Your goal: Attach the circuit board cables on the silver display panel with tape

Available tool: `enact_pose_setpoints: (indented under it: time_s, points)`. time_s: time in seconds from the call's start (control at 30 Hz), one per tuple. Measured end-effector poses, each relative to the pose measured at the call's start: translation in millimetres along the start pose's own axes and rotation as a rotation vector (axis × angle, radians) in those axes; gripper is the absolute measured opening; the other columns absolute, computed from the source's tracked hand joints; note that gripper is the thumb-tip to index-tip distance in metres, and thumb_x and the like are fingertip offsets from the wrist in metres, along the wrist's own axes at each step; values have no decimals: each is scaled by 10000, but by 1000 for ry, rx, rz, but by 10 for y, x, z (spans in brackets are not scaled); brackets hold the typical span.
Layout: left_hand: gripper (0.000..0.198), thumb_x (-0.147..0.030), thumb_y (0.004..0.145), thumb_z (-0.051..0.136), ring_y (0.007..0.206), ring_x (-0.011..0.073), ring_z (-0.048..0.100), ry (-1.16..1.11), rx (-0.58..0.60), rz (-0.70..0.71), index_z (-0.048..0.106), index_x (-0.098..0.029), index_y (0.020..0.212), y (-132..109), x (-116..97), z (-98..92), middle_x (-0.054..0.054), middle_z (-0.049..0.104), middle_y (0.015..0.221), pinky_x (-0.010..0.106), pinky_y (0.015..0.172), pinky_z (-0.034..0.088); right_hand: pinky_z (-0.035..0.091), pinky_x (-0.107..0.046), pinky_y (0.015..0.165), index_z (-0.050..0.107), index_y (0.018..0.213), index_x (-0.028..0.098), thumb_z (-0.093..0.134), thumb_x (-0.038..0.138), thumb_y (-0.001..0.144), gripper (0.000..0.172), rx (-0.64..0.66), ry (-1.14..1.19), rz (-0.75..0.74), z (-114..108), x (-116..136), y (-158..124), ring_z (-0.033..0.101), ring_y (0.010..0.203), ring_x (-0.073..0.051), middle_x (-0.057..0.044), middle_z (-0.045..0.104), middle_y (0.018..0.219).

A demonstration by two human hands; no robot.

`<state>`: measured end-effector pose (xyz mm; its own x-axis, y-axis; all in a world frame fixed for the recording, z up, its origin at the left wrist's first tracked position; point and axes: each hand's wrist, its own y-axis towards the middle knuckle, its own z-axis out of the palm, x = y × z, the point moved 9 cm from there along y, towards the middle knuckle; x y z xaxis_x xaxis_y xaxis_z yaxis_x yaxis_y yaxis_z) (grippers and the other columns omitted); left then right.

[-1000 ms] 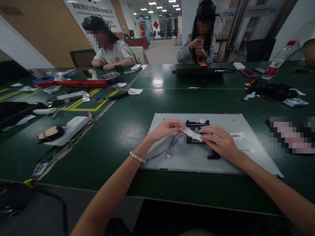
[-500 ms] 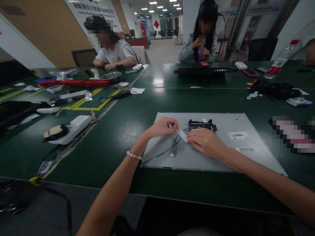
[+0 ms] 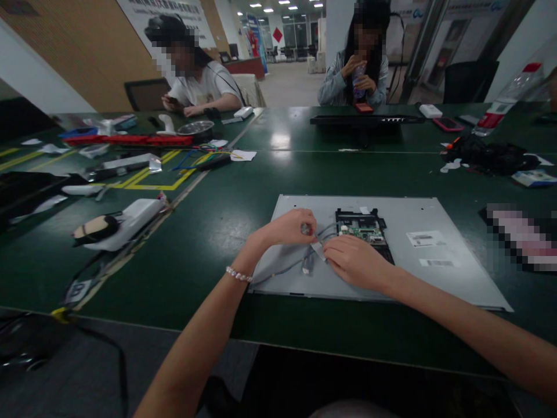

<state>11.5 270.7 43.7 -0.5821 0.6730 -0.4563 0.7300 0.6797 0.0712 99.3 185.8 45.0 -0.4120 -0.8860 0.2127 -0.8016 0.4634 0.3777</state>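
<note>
My left hand (image 3: 292,227) has its thumb and fingertips pinched together at the upper end of a short white strip of tape (image 3: 319,251). The other end is gripped by the fingertips of my right hand (image 3: 359,261). The strip lies low over grey cables (image 3: 285,270), whose plug (image 3: 307,266) rests below it. Beneath both hands is a flat grey metal panel (image 3: 409,212), like the back of a screen. On it sits a green circuit board (image 3: 361,230) in a black frame, partly hidden by my right hand.
A white device with a beige and black end (image 3: 130,223) lies to the left on the green table (image 3: 209,232). A monitor (image 3: 365,120) stands at the back, and a bottle (image 3: 500,107) at the right. Two people sit across, one holding a bottle (image 3: 359,81).
Both hands have lowered the tape towards the cables. My right hand has shifted down and left, uncovering more of the circuit board. The person at left has raised a hand with a dark object.
</note>
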Motion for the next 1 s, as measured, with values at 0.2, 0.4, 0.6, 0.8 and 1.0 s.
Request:
enact_pose_setpoints:
  time_s: [0.2, 0.4, 0.6, 0.8, 1.0]
  points:
    - [142, -267, 784, 612, 771, 138, 546, 27, 66, -46, 697, -153, 779, -12, -3, 38, 47, 593, 832, 251, 744, 410, 468, -414, 976, 667, 1055, 86, 499, 94, 902, 227, 72, -61, -86, 46, 172, 33, 619, 1068, -233, -151, 690, 1109]
    - [136, -247, 789, 576, 621, 98, 504, -91, 171, -112, 643, -129, 794, -24, 59, 162, 7, 579, 686, 224, 612, 379, 492, -377, 984, 607, 1208, 37, 451, 81, 937, 316, 68, -187, -132, 162, 304, -46, 599, 1175, -241, -190, 643, 1253]
    - [188, -319, 766, 608, 621, 105, 502, -155, 161, -160, 636, -134, 783, -41, 87, 162, 7, 575, 678, 231, 598, 373, 506, -371, 978, 579, 1234, 53, 455, 55, 931, 328, 52, -183, -55, 157, 326, -86, 599, 1181, -240, -198, 629, 1266]
    - [172, -305, 746, 613, 625, 109, 496, -146, 161, -187, 638, -137, 774, -40, 71, 147, 5, 563, 681, 237, 600, 365, 539, -365, 891, 616, 1140, 47, 502, 51, 910, 256, -4, -252, -64, 132, 362, -105, 653, 1082, -252, -201, 680, 1162]
    - [199, -344, 735, 624, 647, 120, 486, -103, 165, -195, 613, -146, 756, -22, 15, 114, 12, 563, 713, 253, 620, 358, 556, -321, 780, 646, 1042, 63, 474, 59, 919, 211, -71, -332, -90, 90, 397, -127, 696, 972, -236, -184, 724, 1065]
